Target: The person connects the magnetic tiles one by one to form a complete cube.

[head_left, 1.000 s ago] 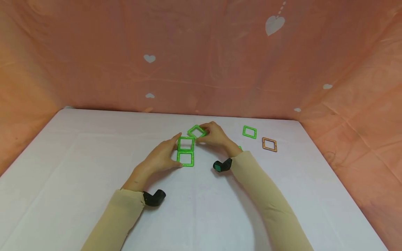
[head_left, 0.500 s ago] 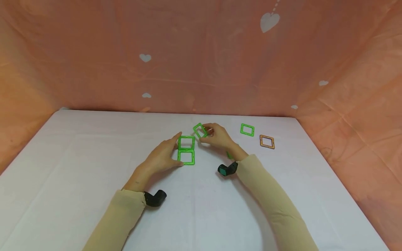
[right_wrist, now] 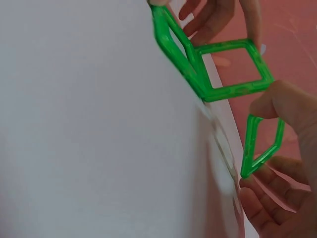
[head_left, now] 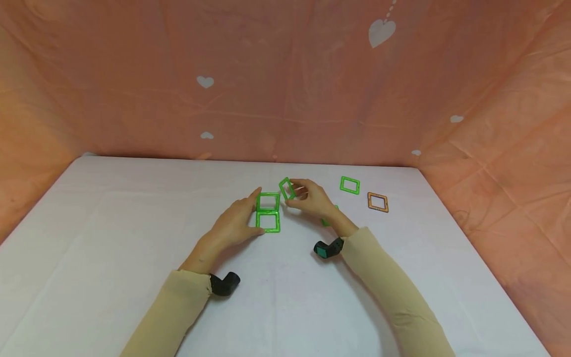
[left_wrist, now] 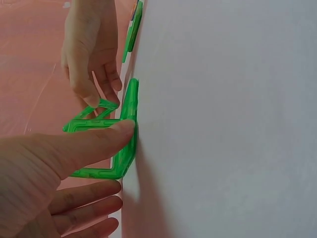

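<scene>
My left hand (head_left: 234, 223) grips two joined green square magnetic tiles (head_left: 267, 211) from their left side. One tile lies low over the table and the other stands up from its far edge. In the left wrist view the thumb (left_wrist: 106, 141) presses on the lower tile. Just to the right, my right hand (head_left: 314, 198) pinches a third green tile (head_left: 283, 191) between thumb and fingers. That tile is tilted, and in the right wrist view the held tile (right_wrist: 250, 144) stands apart from the upright tile (right_wrist: 242, 90).
Behind the right hand, one more green tile (head_left: 349, 192) lies flat, with an orange tile (head_left: 378, 210) to its right. Another green tile (head_left: 325, 222) is partly hidden by the right wrist. A pink curtain (head_left: 285, 134) rises at the far edge of the white table (head_left: 134, 208).
My right hand has drawn the third tile slightly right, away from the joined pair, and turned it steeper. The left hand keeps its grip, with the pair almost in place.
</scene>
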